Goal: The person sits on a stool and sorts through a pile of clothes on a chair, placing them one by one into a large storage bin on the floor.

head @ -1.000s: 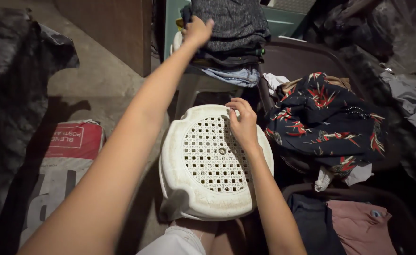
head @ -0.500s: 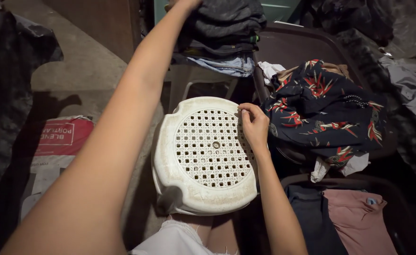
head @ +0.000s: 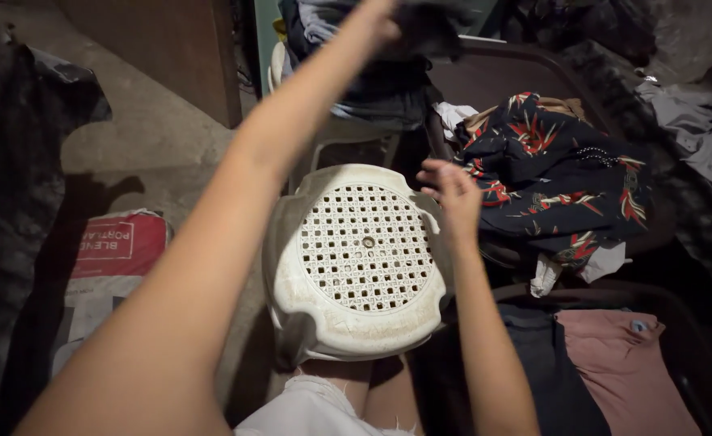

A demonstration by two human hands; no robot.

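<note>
My left arm stretches far forward to a stack of folded clothes (head: 372, 81) on a pale chair at the top edge. My left hand (head: 382, 18), partly cut off by the frame, grips a dark grey garment (head: 432, 28) on top of that stack. My right hand (head: 453, 192) hovers blurred above the right rim of a white plastic stool with a perforated seat (head: 356, 258), fingers apart and holding nothing. The stool rests in front of my knees.
A dark garment with red flowers (head: 558, 169) lies in a brown basin (head: 501, 77) on the right. Pink cloth (head: 626, 371) and dark cloth (head: 533, 363) fill a lower basin. A red and white sack (head: 109, 254) and black plastic (head: 8, 161) lie on the left.
My right hand lifted off the stool's seat and opened. My left hand shifted right on the stack and pulled the dark grey garment up, disturbing the pile.
</note>
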